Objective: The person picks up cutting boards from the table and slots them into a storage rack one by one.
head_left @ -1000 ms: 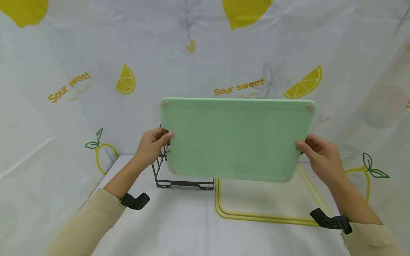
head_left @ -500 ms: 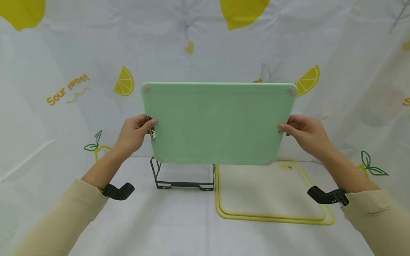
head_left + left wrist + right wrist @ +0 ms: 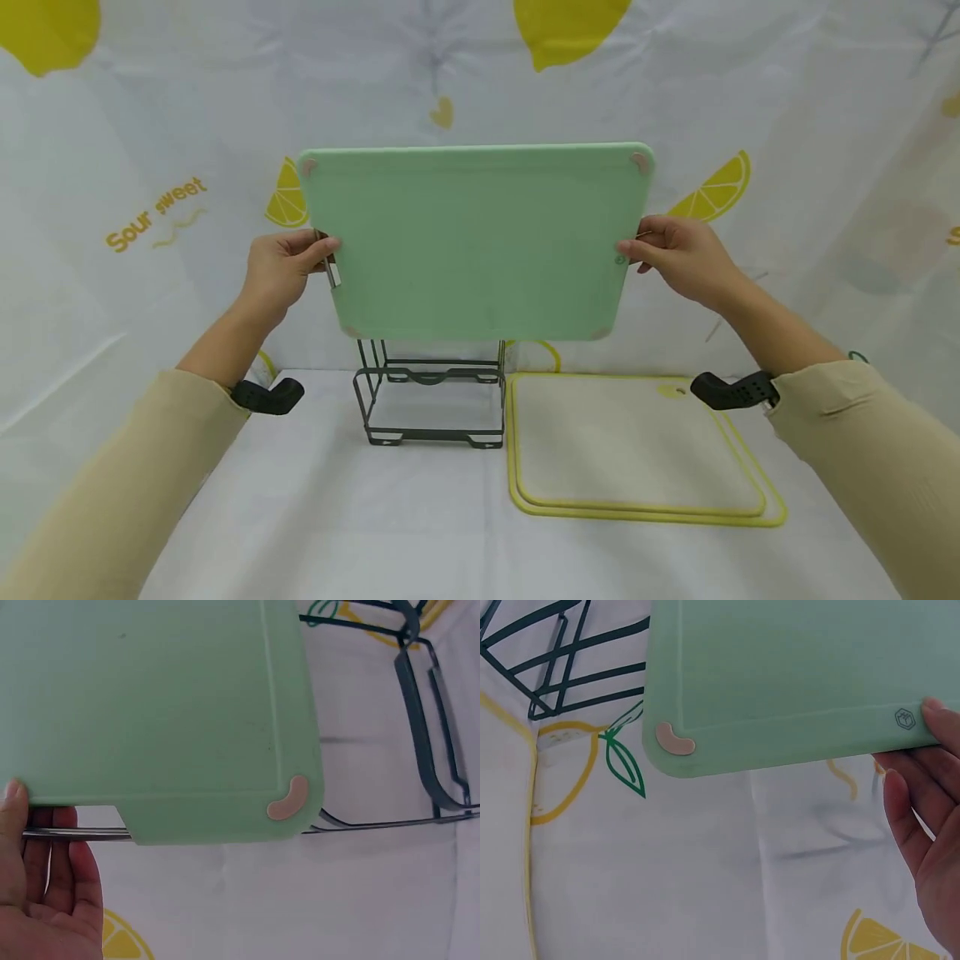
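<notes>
A light green cutting board (image 3: 472, 242) with pinkish corner pads is held up in the air, its broad face toward the head camera. My left hand (image 3: 281, 267) grips its left edge at a cut-out with a metal bar, thumb on the near face; the left wrist view shows the fingers curled behind that bar (image 3: 79, 834). On the opposite edge, my right hand (image 3: 682, 258) pinches the board, thumb beside a small printed mark (image 3: 905, 718). Below and behind the board stands a black wire rack (image 3: 435, 433), its upper part hidden by the board.
Two white cutting boards with yellow rims (image 3: 637, 450) lie stacked flat right of the rack. They rest on a white-covered table (image 3: 420, 533). Behind hangs a white cloth (image 3: 465, 83) printed with lemons.
Both hands have raised the green cutting board and shifted it to the left. More of the black rack and the yellow-rimmed boards now shows beneath it.
</notes>
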A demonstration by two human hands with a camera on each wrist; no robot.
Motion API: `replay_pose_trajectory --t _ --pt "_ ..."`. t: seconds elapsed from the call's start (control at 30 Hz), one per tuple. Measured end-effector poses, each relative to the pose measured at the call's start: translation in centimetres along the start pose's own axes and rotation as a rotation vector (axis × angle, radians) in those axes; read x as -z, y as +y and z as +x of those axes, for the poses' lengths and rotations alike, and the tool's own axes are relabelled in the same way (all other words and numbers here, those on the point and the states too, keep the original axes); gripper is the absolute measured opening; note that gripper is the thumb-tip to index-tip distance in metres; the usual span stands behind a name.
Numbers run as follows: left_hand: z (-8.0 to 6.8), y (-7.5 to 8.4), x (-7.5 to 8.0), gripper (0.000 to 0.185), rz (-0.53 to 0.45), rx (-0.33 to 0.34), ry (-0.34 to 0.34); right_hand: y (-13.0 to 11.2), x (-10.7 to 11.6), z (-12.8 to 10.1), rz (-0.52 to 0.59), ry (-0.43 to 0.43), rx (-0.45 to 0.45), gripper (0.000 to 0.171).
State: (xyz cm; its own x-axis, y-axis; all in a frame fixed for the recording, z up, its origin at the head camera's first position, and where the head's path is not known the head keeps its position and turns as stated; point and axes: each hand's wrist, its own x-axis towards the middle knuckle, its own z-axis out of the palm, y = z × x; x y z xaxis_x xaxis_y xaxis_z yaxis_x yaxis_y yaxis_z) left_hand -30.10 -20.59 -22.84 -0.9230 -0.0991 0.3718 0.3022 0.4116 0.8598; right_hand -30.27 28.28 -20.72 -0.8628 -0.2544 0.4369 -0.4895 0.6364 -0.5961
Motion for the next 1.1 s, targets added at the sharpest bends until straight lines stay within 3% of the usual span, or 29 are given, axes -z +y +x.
replay_pose_trajectory --t 0.17,0.37,0.6,0.77,0.97,1.1 --pt "1.0 -0.2 0.3 0.058 -0.081 0.042 0.038 -0.5 -0.1 1.5 -0.010 -0.017 0.028 0.027" --pt "2.2 -0.1 1.2 0.061 -0.073 0.031 0.052 -1.1 -0.1 3.1 0.012 -0.055 0.058 0.028" --pt "3.5 -0.6 1.7 0.019 -0.246 0.041 0.047 -1.8 0.0 4.3 -0.070 -0.057 0.061 0.028" --pt "4.3 -0.6 2.1 0.019 -0.265 0.012 0.042 -2.2 -0.2 5.1 -0.056 -0.047 0.039 0.029" --pt "5.4 -0.3 3.1 0.010 -0.357 0.008 0.019 -2.5 -0.6 6.0 -0.038 -0.038 0.008 0.034" --pt "5.6 -1.0 4.1 0.009 -0.363 0.006 0.034 -2.8 -1.9 6.9 -0.008 -0.044 0.014 0.034"
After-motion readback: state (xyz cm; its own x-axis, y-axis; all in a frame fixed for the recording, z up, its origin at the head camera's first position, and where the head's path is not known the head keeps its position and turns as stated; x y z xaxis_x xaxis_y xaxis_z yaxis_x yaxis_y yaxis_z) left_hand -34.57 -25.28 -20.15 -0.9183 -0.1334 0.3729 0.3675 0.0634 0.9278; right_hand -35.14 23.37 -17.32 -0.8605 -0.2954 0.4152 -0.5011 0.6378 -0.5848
